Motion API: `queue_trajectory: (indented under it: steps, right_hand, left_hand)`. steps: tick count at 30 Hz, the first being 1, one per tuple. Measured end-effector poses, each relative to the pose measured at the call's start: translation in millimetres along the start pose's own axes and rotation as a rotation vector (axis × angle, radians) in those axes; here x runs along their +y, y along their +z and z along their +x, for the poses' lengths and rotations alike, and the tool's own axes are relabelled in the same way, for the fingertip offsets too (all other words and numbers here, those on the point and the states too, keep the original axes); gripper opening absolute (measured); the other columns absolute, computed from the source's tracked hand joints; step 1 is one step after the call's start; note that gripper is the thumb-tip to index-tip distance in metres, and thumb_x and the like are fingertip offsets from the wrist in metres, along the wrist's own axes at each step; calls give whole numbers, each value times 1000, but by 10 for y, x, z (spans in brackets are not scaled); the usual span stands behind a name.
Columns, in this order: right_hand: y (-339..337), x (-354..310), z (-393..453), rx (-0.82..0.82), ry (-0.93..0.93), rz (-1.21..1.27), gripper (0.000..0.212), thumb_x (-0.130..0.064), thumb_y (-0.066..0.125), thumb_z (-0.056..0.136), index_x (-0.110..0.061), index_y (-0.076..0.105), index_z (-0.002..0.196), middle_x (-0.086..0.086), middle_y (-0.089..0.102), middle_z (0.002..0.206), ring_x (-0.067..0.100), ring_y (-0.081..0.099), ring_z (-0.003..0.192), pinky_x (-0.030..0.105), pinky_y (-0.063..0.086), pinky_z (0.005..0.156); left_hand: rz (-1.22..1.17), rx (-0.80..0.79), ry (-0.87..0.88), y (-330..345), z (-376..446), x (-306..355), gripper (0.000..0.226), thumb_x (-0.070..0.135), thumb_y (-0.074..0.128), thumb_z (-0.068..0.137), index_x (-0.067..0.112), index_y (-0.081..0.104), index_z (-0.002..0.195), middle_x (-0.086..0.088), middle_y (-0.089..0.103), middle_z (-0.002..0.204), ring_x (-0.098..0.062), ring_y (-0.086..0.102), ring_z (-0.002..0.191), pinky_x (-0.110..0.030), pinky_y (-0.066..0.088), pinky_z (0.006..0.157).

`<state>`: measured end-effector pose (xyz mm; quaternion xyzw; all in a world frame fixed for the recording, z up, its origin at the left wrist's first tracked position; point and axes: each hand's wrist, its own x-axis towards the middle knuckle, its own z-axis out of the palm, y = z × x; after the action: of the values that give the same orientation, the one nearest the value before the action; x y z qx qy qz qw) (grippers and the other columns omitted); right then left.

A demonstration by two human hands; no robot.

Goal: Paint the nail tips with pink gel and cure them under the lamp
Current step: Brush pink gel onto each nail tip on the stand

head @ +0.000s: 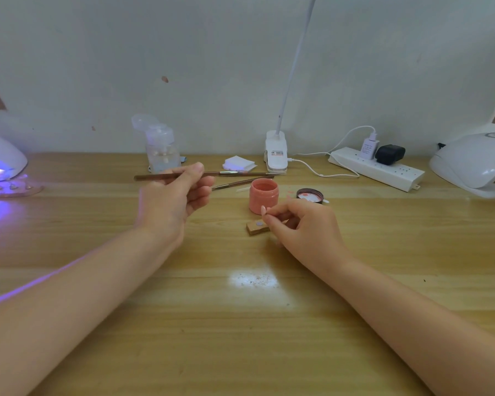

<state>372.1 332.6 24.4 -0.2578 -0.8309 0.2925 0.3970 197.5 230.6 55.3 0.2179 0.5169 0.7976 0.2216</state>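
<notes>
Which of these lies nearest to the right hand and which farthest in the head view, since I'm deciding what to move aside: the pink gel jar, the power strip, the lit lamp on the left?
From the right hand:
1. Pink gel jar, just beyond the fingertips.
2. Power strip, back right by the wall.
3. Lit lamp, at the far left edge.

Open table (240, 324) is seen across the lower frame. At centre, passage is blocked by the pink jar (263, 195), its lid (310, 194) and a small block (257, 227). Lamps (3, 164) (475, 164) are stood at both edges; a power strip (377, 168) is laid upper right.
</notes>
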Motion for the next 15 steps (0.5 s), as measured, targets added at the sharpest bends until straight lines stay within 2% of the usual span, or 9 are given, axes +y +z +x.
queue_trajectory:
  steps: [4, 8, 10, 15]
  right_hand:
    - [-11, -9, -10, 3, 1, 1, 6, -20, 74, 83, -16, 75, 78, -15, 65, 65, 9, 62, 59, 31, 48, 84]
    - [-13, 2, -8, 7, 6, 3, 5, -21, 74, 83, -17, 75, 80, -13, 66, 66, 10, 61, 59, 29, 52, 70]
    - [-13, 9, -2, 13, 4, -5, 4, -21, 74, 83, -19, 75, 80, -13, 65, 66, 12, 61, 60, 30, 53, 66]
    - [-8, 30, 3, 19, -8, -19, 2, -20, 73, 83, -20, 75, 81, -13, 66, 66, 11, 62, 59, 25, 50, 63]
  left_hand:
    - [187, -133, 169, -76, -293, -19, 20, 8, 68, 89, 15, 67, 70, -7, 73, 68, -14, 66, 56, -23, 54, 55]
    - [278, -256, 262, -122, -475, -71, 3, 15, 60, 86, 15, 63, 87, -8, 74, 74, -19, 69, 64, -25, 56, 61]
    - [293, -305, 259, -122, -534, -103, 15, 17, 56, 84, 16, 63, 97, -7, 75, 78, -20, 70, 67, -24, 56, 62]
    - [392, -373, 320, -98, -637, -153, 14, 17, 57, 85, 21, 68, 91, 1, 75, 83, -11, 71, 73, -17, 55, 67]
